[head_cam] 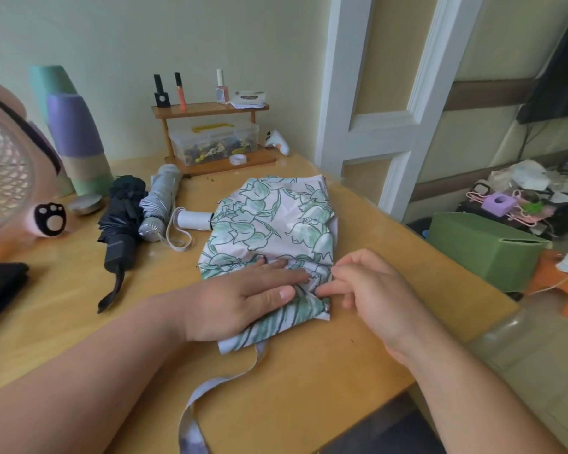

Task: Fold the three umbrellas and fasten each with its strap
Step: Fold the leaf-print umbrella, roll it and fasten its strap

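A white umbrella with a green leaf print lies spread loosely on the wooden desk, its white handle pointing left. Its long strap trails toward the near desk edge. My left hand presses flat on the near part of the canopy, fingers straight. My right hand has curled fingers whose tips pinch a fold of the fabric beside the left fingertips. A black umbrella and a silver umbrella lie folded side by side to the left.
A pink fan stands at far left beside stacked pastel cups. A small wooden shelf with bottles and a clear box stands at the back. Right of the desk edge sit a green box and clutter.
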`<state>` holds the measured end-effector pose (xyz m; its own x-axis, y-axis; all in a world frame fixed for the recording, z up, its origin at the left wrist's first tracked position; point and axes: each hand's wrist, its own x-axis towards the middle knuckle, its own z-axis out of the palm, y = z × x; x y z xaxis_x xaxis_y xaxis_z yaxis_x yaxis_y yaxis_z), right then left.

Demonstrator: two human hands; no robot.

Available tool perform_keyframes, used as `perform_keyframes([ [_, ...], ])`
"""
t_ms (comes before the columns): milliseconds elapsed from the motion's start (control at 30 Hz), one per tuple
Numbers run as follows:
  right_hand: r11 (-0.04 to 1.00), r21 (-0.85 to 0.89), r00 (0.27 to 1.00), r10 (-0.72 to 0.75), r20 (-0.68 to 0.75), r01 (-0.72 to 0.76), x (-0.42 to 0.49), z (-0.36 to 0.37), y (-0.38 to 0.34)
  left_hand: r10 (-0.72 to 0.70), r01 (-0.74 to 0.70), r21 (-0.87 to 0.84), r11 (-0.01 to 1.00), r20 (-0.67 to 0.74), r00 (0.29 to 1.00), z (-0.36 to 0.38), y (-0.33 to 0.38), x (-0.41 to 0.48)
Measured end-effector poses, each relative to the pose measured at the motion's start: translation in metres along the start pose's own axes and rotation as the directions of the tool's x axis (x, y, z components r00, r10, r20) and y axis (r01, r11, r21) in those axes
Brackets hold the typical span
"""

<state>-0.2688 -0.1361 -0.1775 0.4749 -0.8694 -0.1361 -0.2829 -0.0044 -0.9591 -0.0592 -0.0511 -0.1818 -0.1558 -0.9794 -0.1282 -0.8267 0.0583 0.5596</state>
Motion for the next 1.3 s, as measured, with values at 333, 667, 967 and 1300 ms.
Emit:
perform_keyframes([
  [333, 0.946, 0.247, 0.977, 0.194, 0.09, -0.211, -0.006, -0.009, 0.0, 0.058, -0.061, 0.12, 0.991, 0.028, 0.998, 0.001, -0.005, 0.001],
  [667, 0.912, 0.325, 0.959, 0.187, 0.212, -0.25, 0.002, 0.007, 0.0, 0.122, -0.139, 0.126, 0.982, 0.129, 0.984, -0.003, 0.004, 0.0],
  [967, 0.982, 0.176, 0.966, 0.022, 0.259, -0.07, -0.001, 0.012, 0.002, 0.057, -0.132, -0.255, 0.958, -0.281, 0.958, 0.005, -0.004, 0.01],
  [1300, 0.996, -0.052, 0.99, -0.062, 0.128, 0.069, -0.029, -0.003, 0.016, 0.093, -0.127, 0.209, 0.97, 0.169, 0.981, 0.005, 0.008, 0.012],
])
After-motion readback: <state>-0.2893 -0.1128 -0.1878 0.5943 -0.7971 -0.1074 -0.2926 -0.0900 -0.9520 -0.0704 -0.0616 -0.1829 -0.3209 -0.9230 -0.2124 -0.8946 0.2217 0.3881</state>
